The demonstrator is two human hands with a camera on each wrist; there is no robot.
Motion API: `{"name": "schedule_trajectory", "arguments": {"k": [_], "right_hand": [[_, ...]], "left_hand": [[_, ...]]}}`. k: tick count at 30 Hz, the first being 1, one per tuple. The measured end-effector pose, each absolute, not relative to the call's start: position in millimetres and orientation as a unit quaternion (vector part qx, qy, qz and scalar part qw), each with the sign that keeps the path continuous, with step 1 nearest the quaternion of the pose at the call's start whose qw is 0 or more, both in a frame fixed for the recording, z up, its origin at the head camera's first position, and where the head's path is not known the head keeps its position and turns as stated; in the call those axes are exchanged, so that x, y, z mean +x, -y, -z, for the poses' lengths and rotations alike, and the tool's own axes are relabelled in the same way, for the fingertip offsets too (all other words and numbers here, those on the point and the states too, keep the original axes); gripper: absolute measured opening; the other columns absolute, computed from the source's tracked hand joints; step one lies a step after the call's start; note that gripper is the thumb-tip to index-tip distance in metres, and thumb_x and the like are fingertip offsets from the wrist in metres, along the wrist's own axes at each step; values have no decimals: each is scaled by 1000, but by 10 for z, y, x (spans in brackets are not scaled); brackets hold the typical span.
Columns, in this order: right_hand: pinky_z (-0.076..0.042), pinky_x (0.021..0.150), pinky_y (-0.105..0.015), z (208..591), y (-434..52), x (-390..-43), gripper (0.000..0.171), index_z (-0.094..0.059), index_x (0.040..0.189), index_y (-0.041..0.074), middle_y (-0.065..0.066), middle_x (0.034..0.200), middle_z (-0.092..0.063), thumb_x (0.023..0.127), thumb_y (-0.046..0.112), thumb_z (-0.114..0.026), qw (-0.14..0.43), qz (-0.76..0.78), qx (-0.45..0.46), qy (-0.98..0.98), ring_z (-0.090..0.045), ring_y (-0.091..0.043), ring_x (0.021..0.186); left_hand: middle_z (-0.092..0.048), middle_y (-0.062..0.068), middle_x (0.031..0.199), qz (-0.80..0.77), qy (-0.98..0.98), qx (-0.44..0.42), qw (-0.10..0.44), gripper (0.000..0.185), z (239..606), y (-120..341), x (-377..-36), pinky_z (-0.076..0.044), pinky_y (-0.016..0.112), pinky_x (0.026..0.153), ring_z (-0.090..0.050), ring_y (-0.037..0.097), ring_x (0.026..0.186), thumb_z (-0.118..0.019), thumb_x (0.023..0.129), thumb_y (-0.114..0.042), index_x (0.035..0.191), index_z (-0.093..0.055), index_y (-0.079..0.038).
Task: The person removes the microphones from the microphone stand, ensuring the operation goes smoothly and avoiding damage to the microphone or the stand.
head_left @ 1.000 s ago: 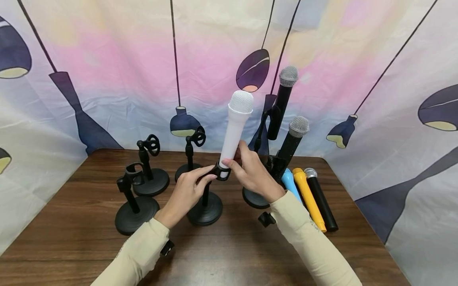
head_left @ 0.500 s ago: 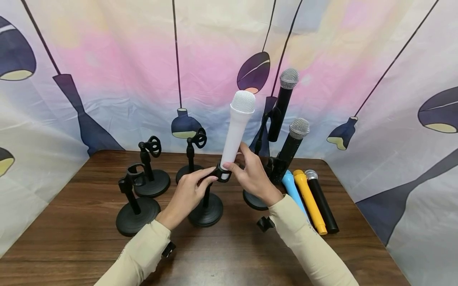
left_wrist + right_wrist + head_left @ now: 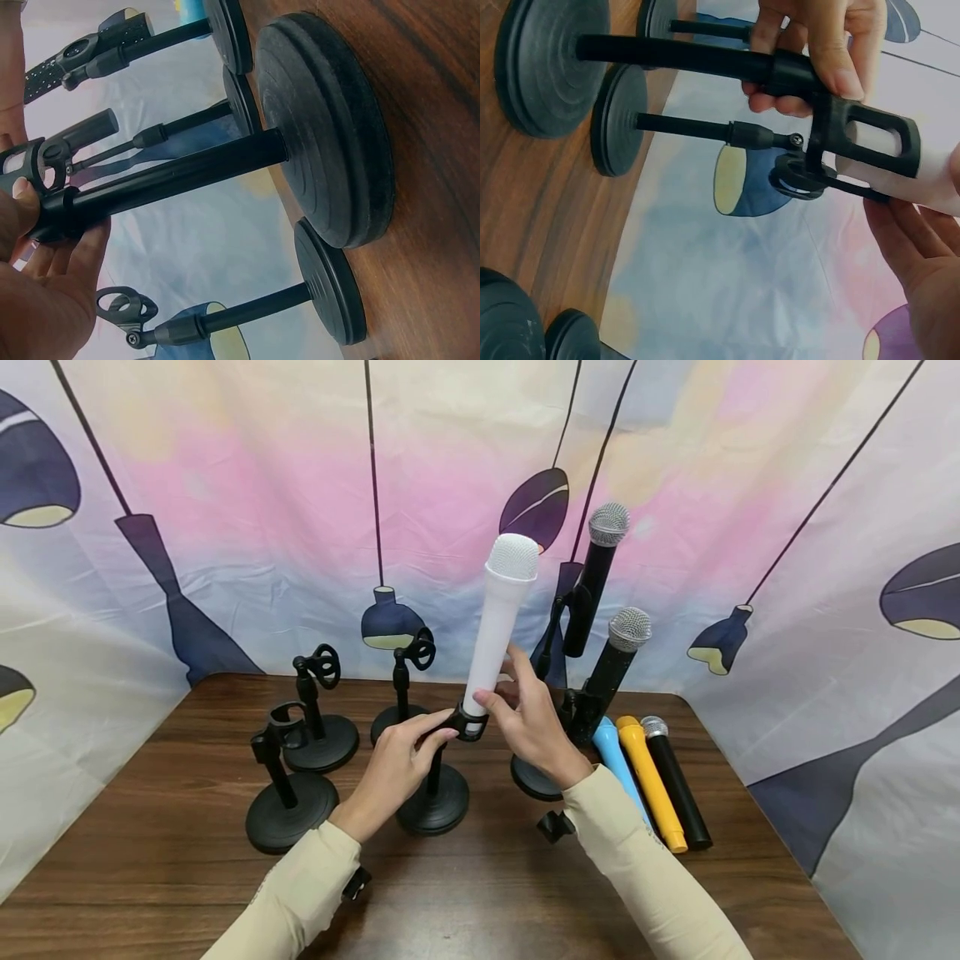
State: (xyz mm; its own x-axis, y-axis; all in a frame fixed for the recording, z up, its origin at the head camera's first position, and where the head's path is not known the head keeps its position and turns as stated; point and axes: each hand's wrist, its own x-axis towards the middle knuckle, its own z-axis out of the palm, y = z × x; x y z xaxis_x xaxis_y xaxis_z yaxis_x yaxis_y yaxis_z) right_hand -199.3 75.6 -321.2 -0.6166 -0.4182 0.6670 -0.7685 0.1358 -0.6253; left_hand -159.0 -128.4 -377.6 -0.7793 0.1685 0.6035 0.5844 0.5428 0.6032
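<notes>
My left hand (image 3: 392,770) grips the neck of a black microphone stand (image 3: 435,802), thumb and fingers around it just below the clip. In the clip ring (image 3: 471,727) sits the lower end of a white microphone (image 3: 492,631), tilted with its mesh head up and to the right. My right hand (image 3: 534,727) pinches the white microphone low on its body, thumb in front and fingers behind. The right wrist view shows the white body (image 3: 900,169) through the slotted clip (image 3: 881,139), with my right fingertips under the clip's edge.
Black stands with bare clips, such as the front-left stand (image 3: 288,810), stand to the left and behind. At right, two stands carry black microphones (image 3: 592,585). Beside them a blue microphone (image 3: 621,764), a yellow microphone (image 3: 652,785) and a black microphone (image 3: 678,789) lie on the wooden table (image 3: 480,893).
The white microphone's head has risen slightly and shifted a little right. My right fingers have moved up slightly along it. My left hand keeps its grip on the stand.
</notes>
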Motion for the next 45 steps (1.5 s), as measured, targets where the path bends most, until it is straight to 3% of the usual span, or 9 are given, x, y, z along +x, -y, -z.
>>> {"name": "schedule_trajectory", "arguments": {"k": [7,10,14,23,31,39,45], "right_hand": [[-58,82,-41,3146,-776,-1990,72,-17,160,-2,-30,131,-55,100,-5,-58,182,-530,416,716,-71,-38,101],[-57,77,-42,3102,-783,-1992,72,-19,160,-2,-29,128,-56,99,-7,-58,199,-531,424,706,-71,-38,101],[-57,74,-43,3042,-806,-1991,71,-23,159,-2,-27,124,-56,97,-9,-60,216,-533,426,698,-71,-37,100],[-59,82,-42,2957,-916,-1971,69,-31,155,-4,-27,125,-59,95,-9,-64,233,-525,409,709,-72,-37,97],[-58,84,-48,2892,-1064,-1903,69,-35,154,-3,-25,117,-61,94,-7,-67,248,-514,382,727,-71,-36,96],[-58,78,-30,2822,-1314,-1845,69,-37,155,0,-22,114,-62,93,-5,-69,262,-499,353,747,-70,-31,99],[-56,83,-24,2778,-1523,-1796,71,-39,154,1,-24,119,-62,91,-8,-70,278,-488,329,759,-69,-33,100]], "left_hand": [[-70,1,101,425,851,-222,216,37,3757,1285,-1567,-44,30,61,-49,12,64,-63,102,-19,138,-64,-15],[-67,5,110,413,858,-222,210,41,3739,1287,-1535,-44,31,64,-50,12,70,-63,102,-15,143,-60,-12],[-64,9,119,388,867,-213,230,45,3728,1271,-1503,-44,32,64,-54,13,76,-67,99,-11,144,-58,-9],[-70,12,117,363,862,-197,293,40,3762,1279,-1489,-52,37,66,-70,22,84,-72,96,-11,134,-65,-3],[-69,14,116,336,875,-194,290,41,3738,1305,-1479,-50,33,60,-67,18,75,-69,97,-8,137,-63,0],[-69,16,116,330,877,-190,294,40,3740,1408,-1457,-48,32,57,-66,18,72,-69,96,-4,135,-63,2],[-69,16,119,329,879,-180,295,40,3742,1505,-1430,-47,35,59,-67,21,75,-69,96,-3,135,-63,2]]}}
